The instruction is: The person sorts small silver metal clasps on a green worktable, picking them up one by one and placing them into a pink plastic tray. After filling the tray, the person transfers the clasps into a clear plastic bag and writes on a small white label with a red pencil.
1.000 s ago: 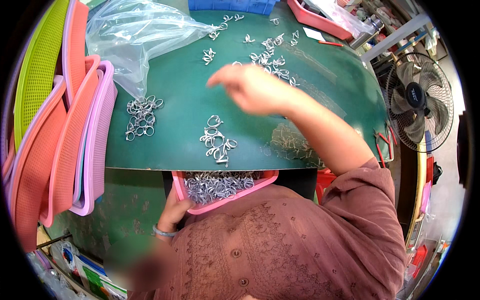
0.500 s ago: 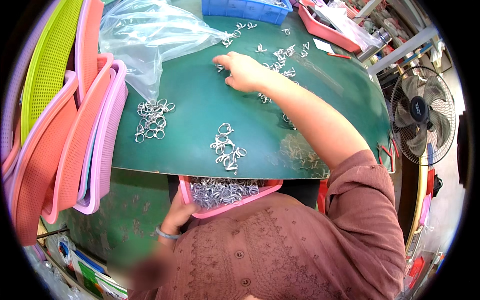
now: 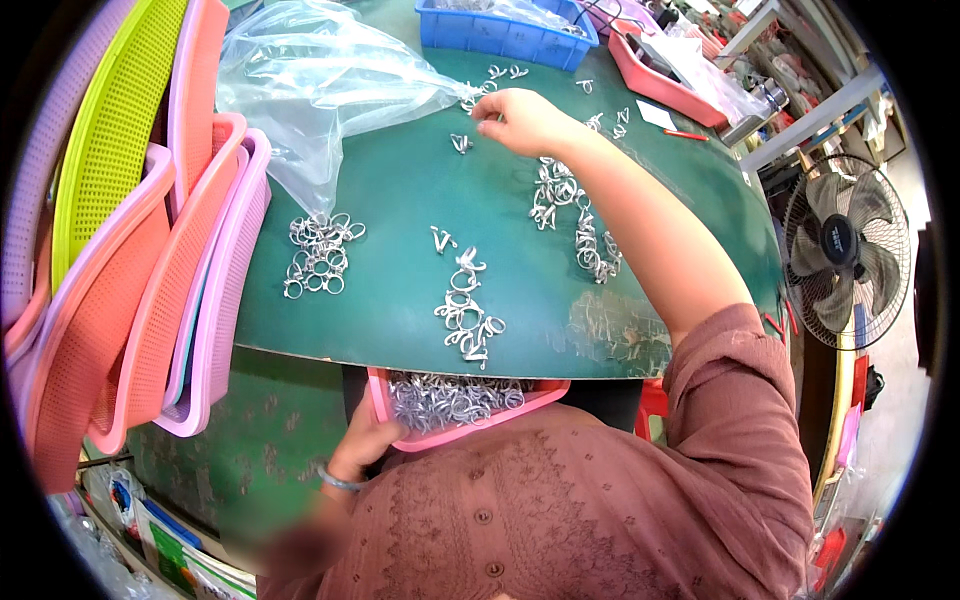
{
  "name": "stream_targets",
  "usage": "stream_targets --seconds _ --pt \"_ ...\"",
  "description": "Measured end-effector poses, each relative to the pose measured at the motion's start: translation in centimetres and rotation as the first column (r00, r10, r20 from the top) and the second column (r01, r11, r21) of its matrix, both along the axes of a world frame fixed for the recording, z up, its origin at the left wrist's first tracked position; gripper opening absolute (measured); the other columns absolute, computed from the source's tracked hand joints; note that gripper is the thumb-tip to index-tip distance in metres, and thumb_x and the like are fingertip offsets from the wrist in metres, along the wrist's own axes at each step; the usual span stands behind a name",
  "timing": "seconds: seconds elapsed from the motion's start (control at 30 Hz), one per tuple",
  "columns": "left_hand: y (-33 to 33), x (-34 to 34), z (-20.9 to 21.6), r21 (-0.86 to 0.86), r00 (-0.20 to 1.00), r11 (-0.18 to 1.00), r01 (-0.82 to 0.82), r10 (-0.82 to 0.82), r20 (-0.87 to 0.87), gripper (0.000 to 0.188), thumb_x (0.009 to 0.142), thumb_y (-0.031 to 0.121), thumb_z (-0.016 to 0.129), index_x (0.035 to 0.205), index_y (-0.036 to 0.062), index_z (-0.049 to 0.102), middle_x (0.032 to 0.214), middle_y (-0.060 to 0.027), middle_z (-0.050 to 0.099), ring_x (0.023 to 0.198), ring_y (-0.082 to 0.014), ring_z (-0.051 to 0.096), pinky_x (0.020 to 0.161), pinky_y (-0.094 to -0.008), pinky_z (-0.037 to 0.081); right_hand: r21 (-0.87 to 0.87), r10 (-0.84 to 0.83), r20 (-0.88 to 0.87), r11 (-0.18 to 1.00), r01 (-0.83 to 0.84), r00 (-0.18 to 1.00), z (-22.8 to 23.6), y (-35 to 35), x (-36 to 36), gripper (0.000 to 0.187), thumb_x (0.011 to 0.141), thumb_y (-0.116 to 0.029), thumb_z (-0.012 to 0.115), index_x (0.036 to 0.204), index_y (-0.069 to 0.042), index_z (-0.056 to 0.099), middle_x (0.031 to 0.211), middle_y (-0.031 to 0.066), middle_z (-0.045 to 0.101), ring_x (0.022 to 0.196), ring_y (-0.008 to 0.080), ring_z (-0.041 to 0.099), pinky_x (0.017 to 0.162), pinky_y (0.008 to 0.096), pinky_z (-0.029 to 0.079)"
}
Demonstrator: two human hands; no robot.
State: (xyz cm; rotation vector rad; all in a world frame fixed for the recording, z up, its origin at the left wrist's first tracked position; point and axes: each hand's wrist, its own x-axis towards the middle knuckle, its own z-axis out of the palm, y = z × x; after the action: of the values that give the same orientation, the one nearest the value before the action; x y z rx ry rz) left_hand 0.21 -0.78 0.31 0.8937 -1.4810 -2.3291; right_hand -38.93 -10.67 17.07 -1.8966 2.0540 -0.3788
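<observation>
My left hand [image 3: 372, 432] grips the left rim of a pink basket [image 3: 545, 398] held at the table's near edge. Many small silvery ring-shaped metal pieces [image 3: 455, 400] fill the basket. My right hand [image 3: 522, 120] reaches across the table, thumb and forefinger apart, beside a few metal rings at the narrow end of a clear plastic bag [image 3: 330, 90]. Nothing shows between those fingers. Below it lies a single metal ring [image 3: 460, 144]. Closer to me are a loose metal piece [image 3: 442, 240] and a small cluster of rings [image 3: 467, 315].
Another ring pile [image 3: 320, 255] lies below the bag. More rings [image 3: 557, 190] are scattered under and beside my right forearm. A blue crate [image 3: 505, 35] and a red tray [image 3: 665, 80] stand at the back. Stacked plastic baskets [image 3: 205, 300] line the left; a fan [image 3: 838, 240] stands right.
My right hand has moved right and slightly farther away, toward the rings at the bag's end. A loose metal piece now lies above the near cluster. My left hand still holds the basket.
</observation>
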Motion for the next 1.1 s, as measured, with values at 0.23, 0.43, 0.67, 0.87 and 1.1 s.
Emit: stream_targets --seconds 0.23,0.43,0.67,0.87,1.1 --pt "0.0 -0.1 0.2 0.037 1.0 0.999 -0.016 0.017 -0.014 0.084 0.062 -0.006 0.054 0.139 -0.0002 0.02 0.128 -0.007 0.039 0.114 -0.0172 0.042 0.095 -0.03 0.037 -0.221 -0.048 -0.086 0.975 0.028 0.995 -4.7 -3.9 -2.5 0.038 0.077 -0.013 0.058 0.115 -0.005 0.055 0.109 0.0159 0.059 0.102 0.031 0.056 0.088 0.0369 0.045" --pt "0.2 0.1 -0.5 0.006 1.0 1.0 -0.016 0.015 0.024 0.084 0.06 -0.004 0.055 0.138 -0.0009 0.022 0.13 -0.0077 0.038 0.118 -0.0186 0.039 0.099 -0.031 0.032 -0.089 0.096 0.086 0.992 -0.089 0.992 -3.2 -2.1 0.4 0.024 0.079 -0.022 0.059 0.098 -0.008 0.062 0.102 0.0155 0.06 0.096 0.0308 0.057 0.083 0.0368 0.046" --pt "0.5 -0.1 -0.2 0.014 0.999 0.999 -0.043 0.043 -0.033 0.084 0.06 -0.004 0.054 0.138 -0.0007 0.023 0.124 -0.007 0.043 0.112 -0.0172 0.044 0.094 -0.0301 0.037 -0.168 0.29 0.0 0.944 -0.286 0.957 -3.1 4.8 8.7 0.026 0.086 -0.028 0.054 0.1 -0.006 0.061 0.098 0.0167 0.055 0.096 0.0346 0.052 0.086 0.0417 0.043" --pt "0.8 0.1 0.1 0.042 0.997 0.997 -0.058 0.06 -0.044 0.082 0.062 -0.004 0.053 0.138 0.001 0.023 0.125 -0.0068 0.044 0.112 -0.0177 0.046 0.095 -0.0303 0.038 -0.183 0.31 -0.02 0.933 -0.309 0.95 -2.6 12.8 13.9 0.029 0.081 -0.027 0.06 0.098 -0.003 0.059 0.101 0.0156 0.05 0.093 0.0322 0.048 0.082 0.0396 0.041" --pt "1.7 0.2 1.4 -0.008 1.0 1.0 -0.028 0.028 -0.014 0.074 0.062 -0.001 0.051 0.133 -0.0012 0.03 0.122 -0.0075 0.046 0.112 -0.019 0.047 0.096 -0.031 0.037 -0.328 0.254 0.066 0.919 -0.219 0.965 -3.8 19.1 17.7 0.026 0.072 -0.015 0.066 0.094 -0.002 0.058 0.106 0.0137 0.048 0.098 0.03 0.045 0.084 0.0389 0.039"
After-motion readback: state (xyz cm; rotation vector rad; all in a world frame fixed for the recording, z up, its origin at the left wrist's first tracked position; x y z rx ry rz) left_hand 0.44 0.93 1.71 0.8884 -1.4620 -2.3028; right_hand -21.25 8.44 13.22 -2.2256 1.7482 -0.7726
